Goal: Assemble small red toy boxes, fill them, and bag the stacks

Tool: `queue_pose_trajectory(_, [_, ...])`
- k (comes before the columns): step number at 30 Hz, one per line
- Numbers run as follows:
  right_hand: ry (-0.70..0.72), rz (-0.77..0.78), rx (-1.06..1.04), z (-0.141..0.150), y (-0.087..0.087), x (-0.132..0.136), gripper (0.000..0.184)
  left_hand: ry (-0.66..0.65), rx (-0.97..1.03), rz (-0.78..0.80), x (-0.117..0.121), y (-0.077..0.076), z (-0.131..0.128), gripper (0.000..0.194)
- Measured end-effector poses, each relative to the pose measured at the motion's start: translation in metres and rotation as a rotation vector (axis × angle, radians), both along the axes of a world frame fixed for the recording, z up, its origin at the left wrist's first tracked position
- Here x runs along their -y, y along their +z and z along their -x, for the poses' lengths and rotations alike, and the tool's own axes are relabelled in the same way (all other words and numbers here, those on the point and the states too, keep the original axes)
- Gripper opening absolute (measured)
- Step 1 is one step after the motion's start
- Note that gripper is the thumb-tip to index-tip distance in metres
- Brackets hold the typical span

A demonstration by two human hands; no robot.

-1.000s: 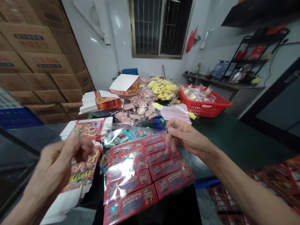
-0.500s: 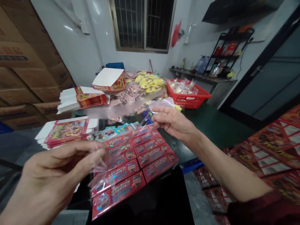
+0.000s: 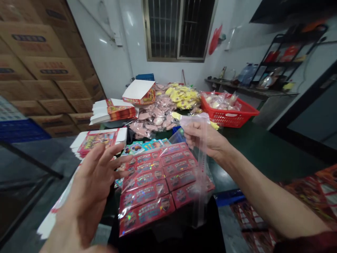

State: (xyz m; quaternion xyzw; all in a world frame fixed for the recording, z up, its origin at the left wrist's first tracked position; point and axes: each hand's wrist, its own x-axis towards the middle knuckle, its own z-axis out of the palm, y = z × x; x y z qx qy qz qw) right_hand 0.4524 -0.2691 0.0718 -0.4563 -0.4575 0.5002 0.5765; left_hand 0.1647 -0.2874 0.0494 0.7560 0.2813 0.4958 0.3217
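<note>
Several small red boxes (image 3: 147, 209) with shiny printing lie in two columns inside a clear zip-lock bag (image 3: 200, 175), in front of me above my dark lap. The bag's zip strip runs down the right side of the boxes. My right hand (image 3: 204, 137) is closed on the bag's upper right corner, with some plastic over its fingers. At the left edge of the boxes, my left hand (image 3: 91, 189) has its fingers apart and holds nothing. Whether its fingertips touch the bag is unclear. Behind the boxes lie blue-green printed cards (image 3: 143, 146).
Flat-folded red-and-white cartons (image 3: 98, 140) are stacked at left. Bagged pink items (image 3: 150, 123) and yellow items (image 3: 183, 95) are heaped at the table's back. A red basket (image 3: 231, 117) holds more bags. Brown cardboard boxes (image 3: 44, 66) line the left wall; red printed packages (image 3: 302, 196) lie lower right.
My left hand has let go of the clear plastic and opened. The bag's zip end now lies over the right side of the boxes, in my right hand. The view has turned left.
</note>
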Motion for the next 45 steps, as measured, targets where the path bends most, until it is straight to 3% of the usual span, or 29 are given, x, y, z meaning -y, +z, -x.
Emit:
queue_pose_trajectory(2, [-0.041,0.002,0.016,0.004,-0.001,-0.002,0.024,-0.031,-0.108,-0.051,0.007,-0.004,0.000,0.109])
queue_pose_trajectory(4, [-0.068,0.021,0.036,0.006,-0.001,-0.004,0.022,0.008,-0.180,-0.042,0.007,-0.006,-0.004,0.103])
queue_pose_trajectory(7, [-0.081,0.037,0.066,0.008,0.000,-0.005,0.022,0.086,-0.169,0.011,0.000,-0.010,-0.011,0.075])
queue_pose_trajectory(11, [-0.085,0.055,0.083,0.007,0.000,-0.007,0.022,0.231,-0.238,0.058,-0.013,-0.009,-0.017,0.023])
queue_pose_trajectory(12, [-0.078,0.051,0.106,0.007,0.000,-0.009,0.022,0.248,-0.237,0.079,-0.017,-0.008,-0.018,0.019])
queue_pose_trajectory(18, [-0.042,0.011,0.245,-0.004,-0.014,-0.027,0.023,0.230,-0.094,0.268,-0.049,-0.003,-0.024,0.024])
queue_pose_trajectory(25, [0.018,0.168,0.219,-0.013,-0.041,-0.042,0.023,0.179,0.082,0.602,-0.079,-0.024,-0.028,0.024])
queue_pose_trajectory(34, [-0.027,0.254,0.160,-0.017,-0.058,-0.050,0.020,0.231,0.072,0.695,-0.089,-0.026,-0.033,0.032])
queue_pose_trajectory(45, [-0.090,0.168,0.115,-0.014,-0.062,-0.042,0.020,0.223,0.034,0.714,-0.096,-0.027,-0.034,0.029])
